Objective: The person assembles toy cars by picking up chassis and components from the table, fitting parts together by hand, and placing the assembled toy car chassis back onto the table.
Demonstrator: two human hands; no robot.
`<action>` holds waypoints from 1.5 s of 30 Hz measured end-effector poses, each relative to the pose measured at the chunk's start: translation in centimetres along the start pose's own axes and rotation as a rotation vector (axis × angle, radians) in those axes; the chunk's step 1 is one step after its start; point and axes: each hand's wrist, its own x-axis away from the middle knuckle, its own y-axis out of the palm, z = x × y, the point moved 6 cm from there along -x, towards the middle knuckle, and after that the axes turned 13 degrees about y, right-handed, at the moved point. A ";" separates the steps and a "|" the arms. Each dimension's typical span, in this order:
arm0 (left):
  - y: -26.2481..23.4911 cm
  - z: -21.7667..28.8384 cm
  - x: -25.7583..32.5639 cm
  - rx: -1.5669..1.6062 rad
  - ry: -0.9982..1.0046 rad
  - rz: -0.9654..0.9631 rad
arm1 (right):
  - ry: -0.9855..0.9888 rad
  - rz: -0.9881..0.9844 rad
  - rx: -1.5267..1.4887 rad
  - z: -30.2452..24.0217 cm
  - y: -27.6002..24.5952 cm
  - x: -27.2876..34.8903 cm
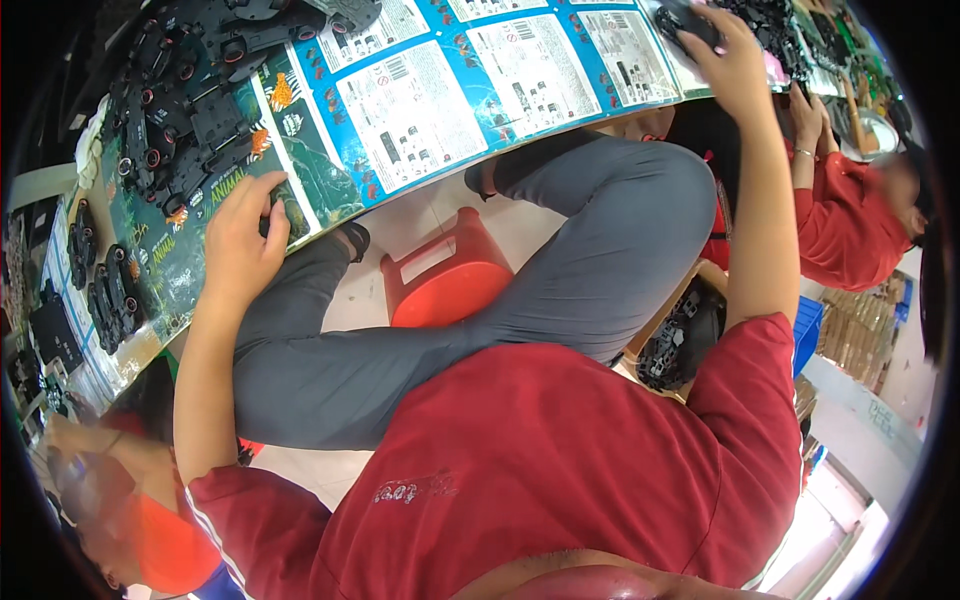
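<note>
Beyond the red shirt (560,450), a black toy part (690,26), probably light, stiff and best gripped by its sides, is clamped by fingers of the right hand (736,72) near the blue sheet (463,75); the left hand's (243,240) closure cannot be determined.

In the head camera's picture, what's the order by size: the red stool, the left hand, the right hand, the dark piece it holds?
1. Red stool
2. Left hand and right hand: too alike to rank
3. Dark piece
</note>
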 end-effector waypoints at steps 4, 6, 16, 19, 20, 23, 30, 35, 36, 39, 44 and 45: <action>0.2 -0.7 0.2 -0.018 -0.018 -0.013 | -0.022 -0.032 -0.102 7.5 0.6 -0.2; 0.3 -1.2 0.4 -0.031 -0.035 -0.011 | 0.043 -0.096 -0.045 9.5 2.0 0.1; 0.4 -1.2 -0.4 -0.039 -0.078 -0.019 | 0.077 -0.195 -0.017 9.3 4.1 1.3; 0.1 -1.0 -0.1 -0.022 -0.104 -0.025 | 0.049 -0.111 0.029 6.4 4.0 1.5; 0.0 -0.8 -0.2 0.021 -0.060 -0.002 | 0.139 -0.114 -0.042 5.6 4.1 1.5; -0.2 0.6 -0.6 0.250 -0.083 -0.034 | 0.241 -0.164 -0.266 -2.1 2.8 2.5; 2.5 5.7 -2.1 1.185 -0.196 -0.033 | -0.116 -0.299 -0.697 -24.4 2.6 8.8; 2.1 4.2 -0.8 1.476 -0.486 0.432 | -0.312 -0.235 -0.803 -36.1 4.9 12.8; 1.7 3.2 -0.3 1.520 -0.492 0.420 | -0.355 -0.254 -0.819 -37.0 5.1 13.0; -1.0 -0.3 2.1 1.485 -0.447 0.503 | -0.475 -0.403 -0.912 -38.1 5.6 11.9; -4.8 -3.9 5.1 1.287 -0.504 0.672 | -0.275 0.061 -0.595 -33.8 10.9 3.7; -5.1 -4.7 5.6 1.274 -0.504 0.697 | -0.238 0.106 -0.523 -33.3 11.7 2.4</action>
